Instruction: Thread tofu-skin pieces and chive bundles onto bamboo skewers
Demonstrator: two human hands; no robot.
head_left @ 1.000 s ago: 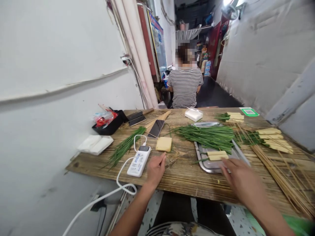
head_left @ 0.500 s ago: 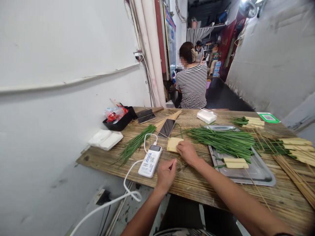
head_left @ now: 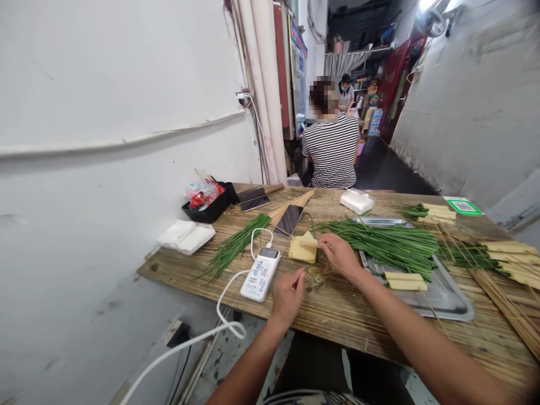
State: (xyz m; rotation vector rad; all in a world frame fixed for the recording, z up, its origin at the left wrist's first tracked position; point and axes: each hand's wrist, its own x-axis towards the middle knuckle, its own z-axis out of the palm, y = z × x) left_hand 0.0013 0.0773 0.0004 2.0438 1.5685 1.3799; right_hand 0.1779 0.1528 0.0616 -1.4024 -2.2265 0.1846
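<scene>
A small stack of pale yellow tofu sheets (head_left: 302,254) lies on the wooden table. My right hand (head_left: 338,253) pinches the edge of the top sheet, which is lifted and bent up off the stack. Closer to me, my left hand (head_left: 288,298) is closed just above the table, fingertips pressed together; what they hold, if anything, is hidden. Right of the stack, long green chives (head_left: 383,239) lie across a metal tray (head_left: 447,295). Rolled tofu sheets on a skewer (head_left: 405,281) rest on that tray.
A white power bank (head_left: 260,275) with its cable sits beside my left hand. Behind it are more chives (head_left: 238,244), a phone (head_left: 288,220) and loose skewers (head_left: 298,203). Finished-looking skewered rolls (head_left: 512,256) lie at the right. A person in stripes (head_left: 331,149) sits beyond the table.
My right hand has moved slightly right and peeled up the right edge of the top tofu sheet. My left hand stays closed in nearly the same place.
</scene>
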